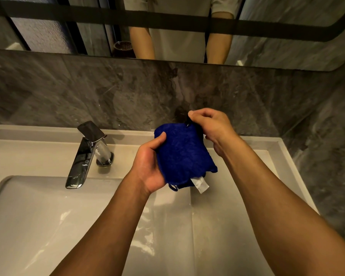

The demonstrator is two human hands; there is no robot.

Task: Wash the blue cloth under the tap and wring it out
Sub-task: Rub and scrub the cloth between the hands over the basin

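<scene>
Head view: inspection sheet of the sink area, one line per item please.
Surface: pale basin, wet sheen, no water running.
Job's things: blue cloth folded, held right of the tap, not under the spout; white tag hangs below.
Clutter: nothing seen.
Grippers: left hand grips the cloth's left side; right hand pinches its top corner at a dark hook on the wall.
Cables: nothing seen.
Surroundings: grey marble wall, mirror above.
</scene>
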